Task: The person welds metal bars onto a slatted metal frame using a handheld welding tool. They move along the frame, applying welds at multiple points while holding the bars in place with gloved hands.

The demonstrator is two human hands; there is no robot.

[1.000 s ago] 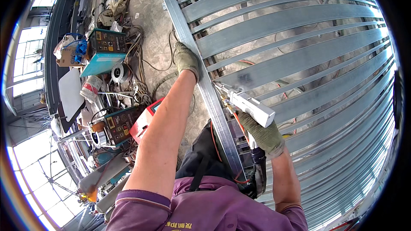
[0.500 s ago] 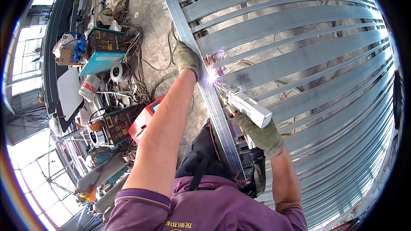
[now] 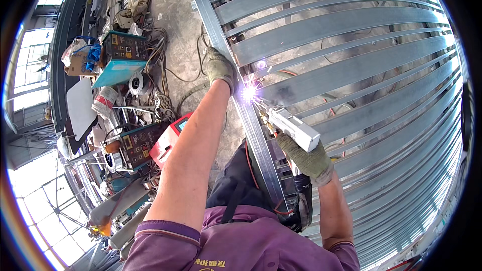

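One bright violet-white arc is burning where a broad, grey, flat steel slat is meeting a long, silvery steel rail at the panel's side. The right hand, in an olive-green knit glove, is holding a white, box-bodied welding torch over the slats and aiming it at the arc, fingers curling around its underside. The left hand, gloved alike, is resting on the rail just beside the sparks; whether its fingers are pinching the edge, I cannot tell. Welding this joint seems to be the present step; the next move is probably calling for steady torch aim and a firmly braced rail.
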